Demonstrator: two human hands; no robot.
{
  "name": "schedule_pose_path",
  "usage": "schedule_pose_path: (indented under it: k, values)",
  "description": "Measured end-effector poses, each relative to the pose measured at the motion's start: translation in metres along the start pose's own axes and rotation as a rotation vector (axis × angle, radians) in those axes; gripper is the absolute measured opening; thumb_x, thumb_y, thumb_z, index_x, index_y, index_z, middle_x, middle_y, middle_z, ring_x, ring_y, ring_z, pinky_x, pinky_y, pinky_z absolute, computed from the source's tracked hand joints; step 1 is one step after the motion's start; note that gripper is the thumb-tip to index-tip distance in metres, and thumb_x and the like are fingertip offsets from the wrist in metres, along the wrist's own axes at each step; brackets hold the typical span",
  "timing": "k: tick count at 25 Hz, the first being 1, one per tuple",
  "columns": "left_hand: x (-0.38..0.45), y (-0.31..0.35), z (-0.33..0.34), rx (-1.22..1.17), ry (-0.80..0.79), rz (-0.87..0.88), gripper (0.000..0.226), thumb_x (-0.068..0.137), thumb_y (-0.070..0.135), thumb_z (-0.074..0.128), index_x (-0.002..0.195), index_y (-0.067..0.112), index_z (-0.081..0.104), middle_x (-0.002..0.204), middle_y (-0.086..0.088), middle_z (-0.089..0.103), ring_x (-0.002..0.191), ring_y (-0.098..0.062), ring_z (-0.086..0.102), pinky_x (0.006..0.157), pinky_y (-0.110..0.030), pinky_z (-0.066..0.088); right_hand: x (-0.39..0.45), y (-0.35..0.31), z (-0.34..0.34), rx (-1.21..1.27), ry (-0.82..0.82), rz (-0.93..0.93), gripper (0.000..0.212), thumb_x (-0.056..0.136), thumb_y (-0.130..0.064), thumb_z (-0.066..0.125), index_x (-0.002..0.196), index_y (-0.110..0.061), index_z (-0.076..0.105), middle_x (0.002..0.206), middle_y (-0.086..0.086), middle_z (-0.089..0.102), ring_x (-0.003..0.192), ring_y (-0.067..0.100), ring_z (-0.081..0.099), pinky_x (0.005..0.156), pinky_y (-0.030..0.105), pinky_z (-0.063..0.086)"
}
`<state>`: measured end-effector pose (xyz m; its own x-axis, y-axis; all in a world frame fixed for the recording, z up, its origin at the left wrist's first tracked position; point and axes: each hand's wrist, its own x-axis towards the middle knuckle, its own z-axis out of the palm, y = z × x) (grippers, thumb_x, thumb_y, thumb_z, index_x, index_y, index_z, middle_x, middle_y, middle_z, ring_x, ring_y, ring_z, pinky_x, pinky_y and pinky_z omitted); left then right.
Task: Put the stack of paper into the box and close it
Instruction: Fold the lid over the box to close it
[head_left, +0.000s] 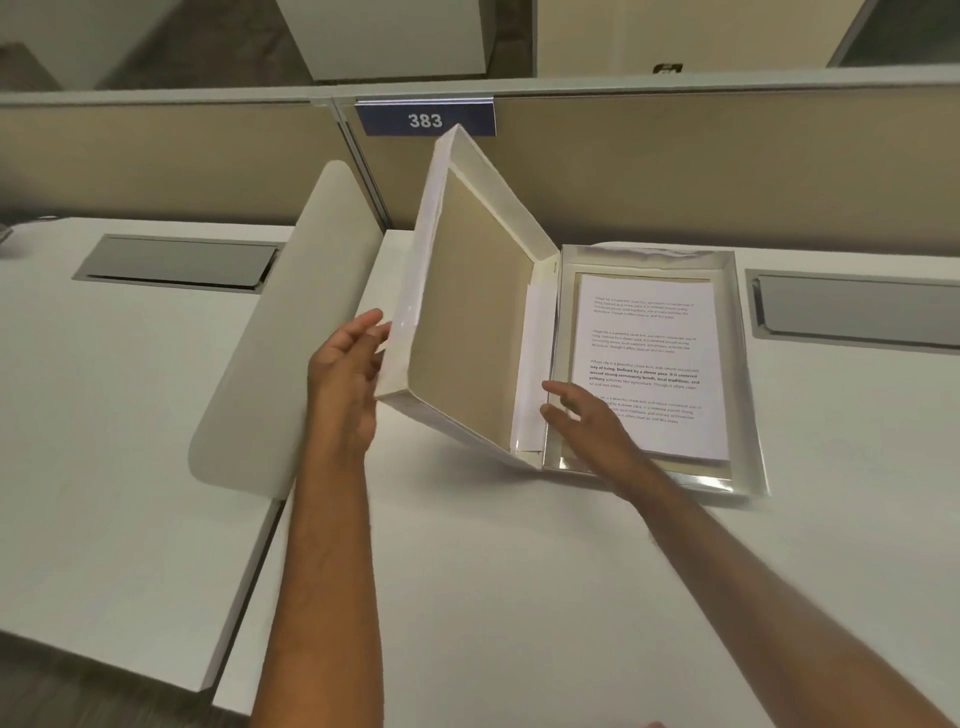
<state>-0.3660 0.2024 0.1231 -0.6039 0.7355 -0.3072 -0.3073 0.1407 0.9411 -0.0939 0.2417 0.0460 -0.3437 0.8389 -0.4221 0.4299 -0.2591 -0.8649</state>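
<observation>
White office surface carries the shallow white cardboard box, printed paper stack already inside; I read my left hand, fingers spread, tipping the hinged lid shut while my open right hand steadies the base.

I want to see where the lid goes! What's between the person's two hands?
In the head view, the box's raised lid stands between the left hand and the right hand, hinged beside the tray holding the stack of paper.

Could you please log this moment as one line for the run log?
paper stack: inside box | lid: half raised | left hand: on lid edge | right hand: open over the box's near-left corner
</observation>
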Motion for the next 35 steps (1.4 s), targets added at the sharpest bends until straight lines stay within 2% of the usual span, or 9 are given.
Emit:
schedule_pose_path:
  k: [7, 10, 13, 16, 18, 21, 25, 29, 35]
  values:
    - [-0.029, -0.067, 0.061, 0.198, -0.328, -0.192, 0.034, 0.088, 0.018, 0.065, 0.120, 0.013, 0.073, 0.102, 0.001, 0.080, 0.093, -0.021, 0.073, 0.072, -0.026, 0.057, -0.025, -0.033, -0.059, 0.320, 0.113, -0.054, 0.032, 0.106, -0.040, 0.052, 0.134, -0.032, 0.065, 0.133, -0.013, 0.069, 0.121, 0.010, 0.069, 0.099, 0.032, 0.058]
    - [-0.030, -0.099, 0.070, 0.410, -0.401, -0.257, 0.044, 0.095, 0.024, 0.074, 0.137, 0.016, 0.063, 0.137, -0.005, 0.067, 0.126, -0.023, 0.064, 0.094, -0.033, 0.054, -0.043, -0.041, -0.090, 0.412, 0.186, -0.053, 0.037, 0.101, -0.051, 0.055, 0.133, -0.035, 0.063, 0.127, -0.013, 0.074, 0.112, 0.014, 0.075, 0.090, 0.031, 0.062]
    - [-0.029, -0.120, 0.077, 0.560, -0.367, -0.347, 0.067, 0.091, 0.032, 0.078, 0.150, 0.016, 0.049, 0.151, -0.005, 0.050, 0.137, -0.024, 0.053, 0.109, -0.039, 0.046, -0.059, -0.035, -0.117, 0.479, 0.267, -0.041, 0.048, 0.095, -0.057, 0.057, 0.137, -0.034, 0.061, 0.125, -0.009, 0.076, 0.108, 0.018, 0.076, 0.085, 0.035, 0.063]
    - [-0.031, -0.135, 0.086, 0.586, -0.354, -0.428, 0.078, 0.092, 0.035, 0.077, 0.156, 0.010, 0.040, 0.153, -0.007, 0.050, 0.135, -0.026, 0.055, 0.111, -0.042, 0.048, -0.070, -0.015, -0.135, 0.434, 0.326, 0.034, 0.057, 0.090, -0.062, 0.058, 0.141, -0.037, 0.057, 0.138, -0.007, 0.068, 0.126, 0.025, 0.065, 0.105, 0.048, 0.054]
    - [-0.033, -0.141, 0.093, 0.562, -0.394, -0.424, 0.059, 0.095, 0.035, 0.073, 0.145, 0.008, 0.057, 0.142, -0.006, 0.065, 0.116, -0.021, 0.067, 0.085, -0.030, 0.056, -0.072, 0.002, -0.142, 0.363, 0.376, 0.123, 0.064, 0.090, -0.060, 0.060, 0.147, -0.034, 0.051, 0.145, -0.007, 0.062, 0.134, 0.022, 0.059, 0.113, 0.049, 0.047]
    - [-0.038, -0.147, 0.102, 0.501, -0.368, -0.377, 0.042, 0.097, 0.027, 0.069, 0.136, 0.013, 0.062, 0.130, -0.004, 0.072, 0.105, -0.019, 0.070, 0.067, -0.022, 0.049, -0.070, 0.024, -0.140, 0.335, 0.433, 0.185, 0.046, 0.098, -0.045, 0.058, 0.142, -0.030, 0.057, 0.144, 0.004, 0.059, 0.127, 0.023, 0.063, 0.098, 0.041, 0.052]
    - [-0.049, -0.158, 0.106, 0.426, -0.289, -0.382, 0.039, 0.103, 0.015, 0.052, 0.140, 0.024, 0.058, 0.124, 0.008, 0.069, 0.116, -0.015, 0.065, 0.087, -0.025, 0.051, -0.071, 0.049, -0.139, 0.356, 0.458, 0.250, 0.027, 0.103, -0.040, 0.054, 0.127, -0.039, 0.066, 0.134, -0.008, 0.054, 0.096, -0.004, 0.065, 0.076, 0.016, 0.049]
    - [-0.046, -0.167, 0.104, 0.393, -0.293, -0.416, 0.052, 0.103, 0.009, 0.042, 0.150, 0.028, 0.054, 0.144, 0.007, 0.063, 0.138, -0.019, 0.055, 0.120, -0.042, 0.040, -0.069, 0.069, -0.147, 0.395, 0.479, 0.369, 0.048, 0.103, -0.050, 0.050, 0.148, -0.034, 0.053, 0.143, -0.011, 0.036, 0.121, 0.012, 0.044, 0.099, 0.033, 0.033]
    - [-0.046, -0.172, 0.104, 0.324, -0.296, -0.426, 0.055, 0.105, 0.005, 0.040, 0.153, 0.030, 0.051, 0.142, 0.016, 0.064, 0.132, -0.008, 0.059, 0.116, -0.032, 0.043, -0.064, 0.087, -0.145, 0.420, 0.512, 0.353, 0.048, 0.106, -0.038, 0.047, 0.154, -0.034, 0.047, 0.154, -0.010, 0.043, 0.132, 0.017, 0.046, 0.106, 0.032, 0.034]
